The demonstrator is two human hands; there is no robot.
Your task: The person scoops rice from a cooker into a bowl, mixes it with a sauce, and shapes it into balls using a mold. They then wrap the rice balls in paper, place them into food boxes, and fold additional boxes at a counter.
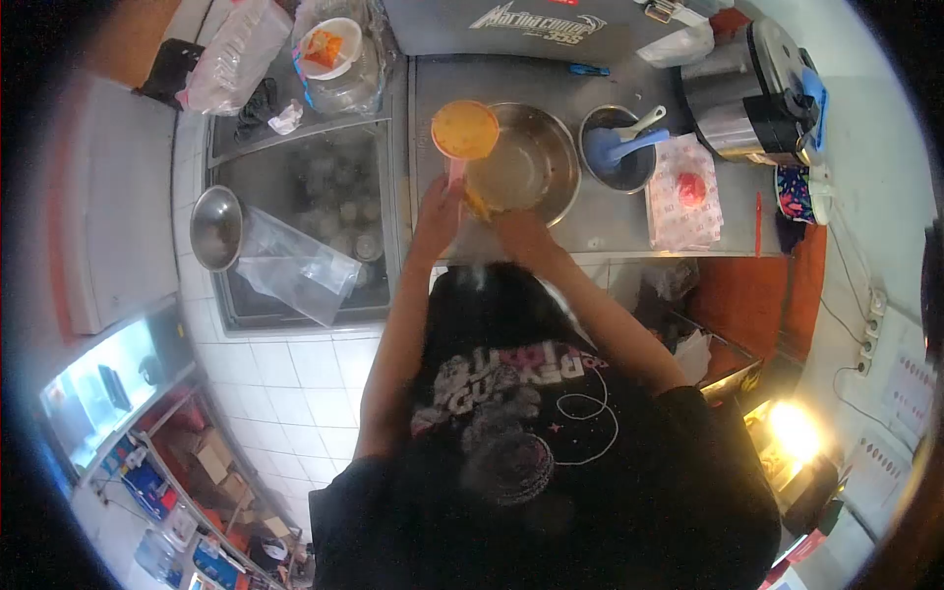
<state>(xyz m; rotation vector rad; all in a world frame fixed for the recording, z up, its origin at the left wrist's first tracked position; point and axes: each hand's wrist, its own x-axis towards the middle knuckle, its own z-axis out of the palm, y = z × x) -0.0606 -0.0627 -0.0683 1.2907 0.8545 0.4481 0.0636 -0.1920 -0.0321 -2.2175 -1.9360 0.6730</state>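
My left hand (439,214) is closed around the handle of a pink-orange dipper (464,131), whose round cup is filled with something yellow-orange. The cup overlaps the left rim of a wide steel bowl (560,162), which has a little cloudy liquid at its bottom. Close to the bowl's front rim, my right hand (519,234) has its fingers curled at a small yellow thing (476,203). Its kind is too blurred to name.
Right of the steel bowl stands a dark pot (602,177) with a blue ladle (644,143) in it. Paper sheets (678,226) bear a red round item. A large steel cooker (728,93) is behind. At left, a sink (295,162) holds a plastic bag (295,267) and small bowl (215,228).
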